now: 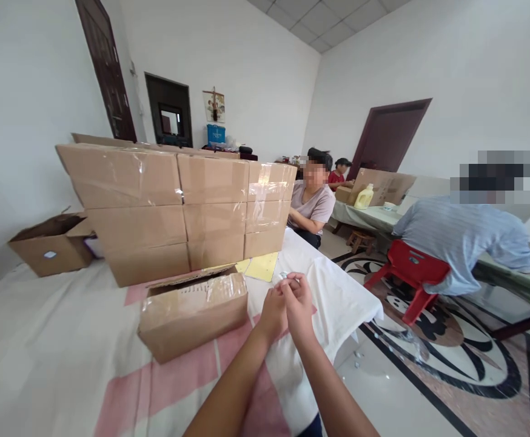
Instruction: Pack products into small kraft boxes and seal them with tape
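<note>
My left hand (273, 311) and my right hand (299, 303) are raised together above the cloth-covered table (56, 340), fingers pinched around a small silvery piece (288, 277) held between the fingertips. It is too small to name. A taped cardboard box (192, 312) lies just left of my hands. Behind it stands a stacked wall of sealed cardboard boxes (174, 206). A yellow sheet (261, 266) lies at the foot of the stack.
An open cardboard box (51, 243) sits at the far left. A seated person (311, 203) is at the table's far end, another behind. A person in a striped shirt (465, 240) sits on a red chair (408, 270) at a second table (510, 276) on the right.
</note>
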### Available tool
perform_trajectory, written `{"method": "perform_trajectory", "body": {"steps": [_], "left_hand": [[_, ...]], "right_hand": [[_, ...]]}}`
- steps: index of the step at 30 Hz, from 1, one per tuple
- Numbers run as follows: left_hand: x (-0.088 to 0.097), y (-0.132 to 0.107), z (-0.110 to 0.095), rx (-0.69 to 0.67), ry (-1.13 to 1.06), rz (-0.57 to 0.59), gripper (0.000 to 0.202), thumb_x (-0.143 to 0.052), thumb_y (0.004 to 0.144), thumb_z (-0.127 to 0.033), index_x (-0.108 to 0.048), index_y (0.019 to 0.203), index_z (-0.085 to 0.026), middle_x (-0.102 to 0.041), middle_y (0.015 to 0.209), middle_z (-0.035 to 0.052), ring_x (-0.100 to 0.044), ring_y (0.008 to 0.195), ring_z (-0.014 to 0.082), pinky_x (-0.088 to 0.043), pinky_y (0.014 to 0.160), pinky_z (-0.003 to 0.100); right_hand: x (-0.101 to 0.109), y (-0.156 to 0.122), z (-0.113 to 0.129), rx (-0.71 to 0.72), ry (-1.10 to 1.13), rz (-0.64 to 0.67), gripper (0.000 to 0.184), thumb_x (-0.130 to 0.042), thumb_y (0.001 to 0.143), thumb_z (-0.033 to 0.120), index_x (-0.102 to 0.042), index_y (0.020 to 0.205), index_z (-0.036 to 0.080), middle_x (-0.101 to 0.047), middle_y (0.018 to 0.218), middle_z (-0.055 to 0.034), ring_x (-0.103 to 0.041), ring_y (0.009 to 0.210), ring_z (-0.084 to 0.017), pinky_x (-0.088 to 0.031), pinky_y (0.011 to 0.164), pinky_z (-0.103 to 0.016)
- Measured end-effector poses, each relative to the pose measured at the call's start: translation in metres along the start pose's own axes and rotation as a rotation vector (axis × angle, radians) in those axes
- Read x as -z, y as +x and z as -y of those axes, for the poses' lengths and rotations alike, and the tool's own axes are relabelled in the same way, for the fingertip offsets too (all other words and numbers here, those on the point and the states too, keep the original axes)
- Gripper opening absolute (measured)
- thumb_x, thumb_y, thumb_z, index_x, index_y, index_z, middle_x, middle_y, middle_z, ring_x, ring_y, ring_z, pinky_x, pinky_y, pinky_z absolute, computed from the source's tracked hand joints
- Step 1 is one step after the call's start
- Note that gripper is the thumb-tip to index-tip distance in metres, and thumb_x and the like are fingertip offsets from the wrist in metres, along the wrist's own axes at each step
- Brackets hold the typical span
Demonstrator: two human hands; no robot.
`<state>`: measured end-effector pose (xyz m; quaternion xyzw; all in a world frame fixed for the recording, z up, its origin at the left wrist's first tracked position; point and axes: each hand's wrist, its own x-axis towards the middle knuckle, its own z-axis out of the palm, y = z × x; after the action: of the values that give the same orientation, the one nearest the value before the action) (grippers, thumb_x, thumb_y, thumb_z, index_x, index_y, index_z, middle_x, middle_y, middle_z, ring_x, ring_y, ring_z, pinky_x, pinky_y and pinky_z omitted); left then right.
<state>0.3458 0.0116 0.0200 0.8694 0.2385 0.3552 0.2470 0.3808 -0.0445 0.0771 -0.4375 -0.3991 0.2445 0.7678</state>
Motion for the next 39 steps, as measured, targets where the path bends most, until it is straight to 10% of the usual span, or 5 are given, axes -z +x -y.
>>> {"method": "perform_trajectory", "body": {"steps": [13,21,28,35,39], "left_hand": [[0.130,-0.092,-0.049,0.282,-0.482,-0.735,0.036,-0.057,0.095,-0.049,-0.067,0.113,-0.019,-0.052,0.072,-0.0020,-0.045,0.059,0.0099,-0.039,0.055,0.021],[0.150,-0.098,-0.059,0.308,-0.329,-0.782,0.040,-0.069,0.085,-0.051,-0.070,0.109,-0.018,-0.058,0.071,-0.0017,-0.052,0.057,0.0111,-0.044,0.052,0.021],[0.156,-0.104,-0.046,0.187,-0.118,-0.749,0.029,-0.066,0.087,-0.046,-0.073,0.076,-0.020,-0.072,0.071,0.0036,-0.066,0.064,0.0175,-0.055,0.060,0.025],[0.178,-0.112,-0.030,0.217,-0.048,-0.887,0.030,-0.069,0.083,-0.050,-0.073,0.076,-0.021,-0.073,0.074,0.0039,-0.068,0.070,0.0200,-0.057,0.067,0.028],[0.196,-0.112,-0.029,0.358,-0.060,-0.843,0.039,-0.067,0.082,-0.059,-0.070,0.076,-0.021,-0.070,0.076,0.0032,-0.065,0.076,0.0215,-0.054,0.074,0.030]], "right_hand": [[-0.064,-0.042,0.041,0.217,0.038,0.165,0.011,-0.062,0.095,0.024,-0.053,0.101,0.023,-0.065,0.086,0.0008,-0.067,0.084,-0.015,-0.053,0.084,-0.033],[-0.060,-0.050,0.039,0.385,-0.144,0.514,0.033,-0.058,0.093,0.014,-0.051,0.123,0.026,-0.072,0.099,-0.0027,-0.071,0.094,-0.018,-0.055,0.090,-0.035],[-0.049,-0.050,0.043,0.349,-0.266,0.555,0.039,-0.056,0.096,0.018,-0.051,0.132,0.030,-0.073,0.106,-0.0041,-0.070,0.101,-0.021,-0.055,0.095,-0.037],[-0.059,0.018,0.028,0.494,-0.602,0.638,0.061,-0.063,0.089,0.026,-0.050,0.149,0.030,-0.053,0.152,-0.0087,-0.033,0.150,-0.035,-0.024,0.122,-0.059],[-0.074,0.046,-0.007,0.381,-0.647,0.841,0.043,-0.063,0.089,0.030,-0.068,0.131,0.028,-0.066,0.137,-0.0081,-0.049,0.137,-0.034,-0.030,0.119,-0.054]]}}
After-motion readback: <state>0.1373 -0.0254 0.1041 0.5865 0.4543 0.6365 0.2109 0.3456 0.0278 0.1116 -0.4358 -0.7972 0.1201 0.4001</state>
